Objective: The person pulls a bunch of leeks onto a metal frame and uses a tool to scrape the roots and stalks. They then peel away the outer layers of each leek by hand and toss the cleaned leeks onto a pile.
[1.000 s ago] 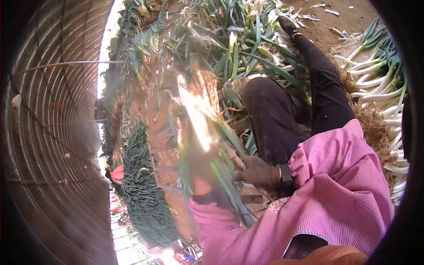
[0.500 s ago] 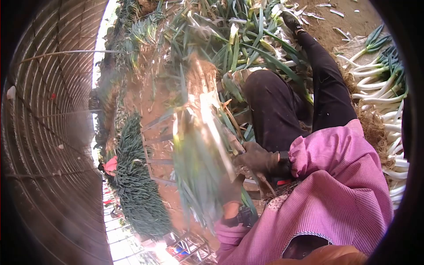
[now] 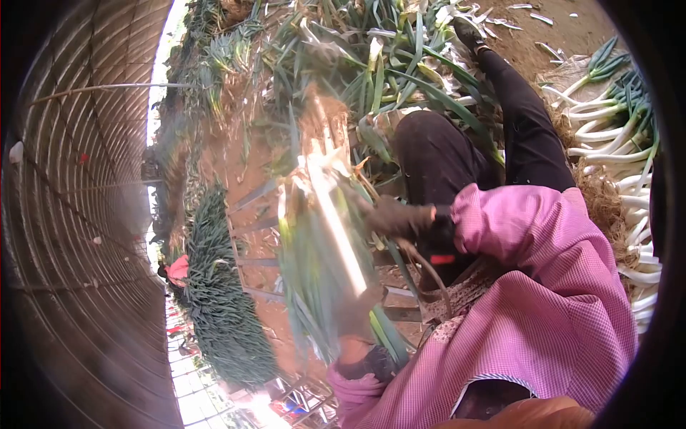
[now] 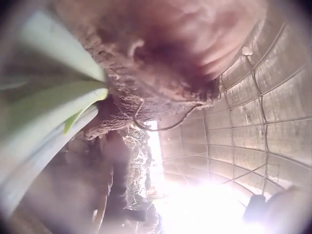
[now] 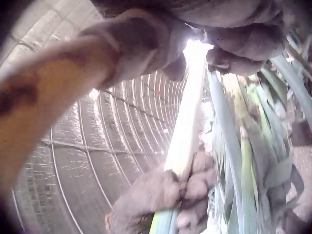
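My gloved left hand (image 3: 357,311) grips a leek (image 3: 332,222) low on its stem, where white turns to green. In the right wrist view the fingers of the left hand (image 5: 161,197) curl round it. Green leaves (image 4: 58,112) fan out beside the glove in the left wrist view. The gloved right hand (image 3: 400,218) holds a brown hose (image 3: 432,272) that curves down toward the lap. Its fingers stand by the leek's upper, white part. Behind the leek lies a bundle of untrimmed leeks (image 3: 307,279), roots pointing away.
Peeled white leeks (image 3: 607,136) lie in a row on the right. Loose leaves (image 3: 400,64) heap up ahead, by the outstretched leg (image 3: 525,129). A large stack of leeks (image 3: 221,300) stands on the left, below the curved greenhouse wall (image 3: 78,179).
The left hand first swung in toward the body, then slightly left with the leek, whose white stem now shows clearly. The right hand has moved left and up toward the leek, with the hose.
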`<state>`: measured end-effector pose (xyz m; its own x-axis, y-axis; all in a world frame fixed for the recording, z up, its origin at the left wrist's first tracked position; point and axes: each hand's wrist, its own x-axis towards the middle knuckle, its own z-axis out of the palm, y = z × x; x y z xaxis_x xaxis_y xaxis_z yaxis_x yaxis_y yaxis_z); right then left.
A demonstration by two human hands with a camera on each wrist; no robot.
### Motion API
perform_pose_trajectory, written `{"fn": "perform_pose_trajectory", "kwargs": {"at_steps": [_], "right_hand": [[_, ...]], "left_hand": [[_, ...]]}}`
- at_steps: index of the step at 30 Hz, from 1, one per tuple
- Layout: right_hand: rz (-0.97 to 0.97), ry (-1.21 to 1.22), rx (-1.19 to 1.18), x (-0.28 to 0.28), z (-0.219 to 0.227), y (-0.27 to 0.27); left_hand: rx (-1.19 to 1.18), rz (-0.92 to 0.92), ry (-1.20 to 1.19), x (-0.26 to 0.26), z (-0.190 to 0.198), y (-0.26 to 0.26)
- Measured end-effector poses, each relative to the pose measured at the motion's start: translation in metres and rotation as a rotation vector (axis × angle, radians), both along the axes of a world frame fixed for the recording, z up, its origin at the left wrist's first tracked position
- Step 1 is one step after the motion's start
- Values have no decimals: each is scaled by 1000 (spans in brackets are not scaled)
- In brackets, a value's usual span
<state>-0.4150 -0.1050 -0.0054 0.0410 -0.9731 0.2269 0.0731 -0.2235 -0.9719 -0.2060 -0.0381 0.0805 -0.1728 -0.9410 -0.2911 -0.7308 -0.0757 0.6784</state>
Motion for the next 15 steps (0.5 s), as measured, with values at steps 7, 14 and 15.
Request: {"fn": "perform_pose_trajectory", "kwargs": {"at_steps": [7, 14, 15], "right_hand": [[-515, 284, -386, -37, -23, -41], [-284, -428, 214, -47, 27, 25], [-297, -467, 218, -46, 29, 25]], "left_hand": [[-161, -213, 70, -70, 86, -68], [-372, -327, 309, -200, 204, -182], [-397, -330, 316, -213, 216, -180]]}}
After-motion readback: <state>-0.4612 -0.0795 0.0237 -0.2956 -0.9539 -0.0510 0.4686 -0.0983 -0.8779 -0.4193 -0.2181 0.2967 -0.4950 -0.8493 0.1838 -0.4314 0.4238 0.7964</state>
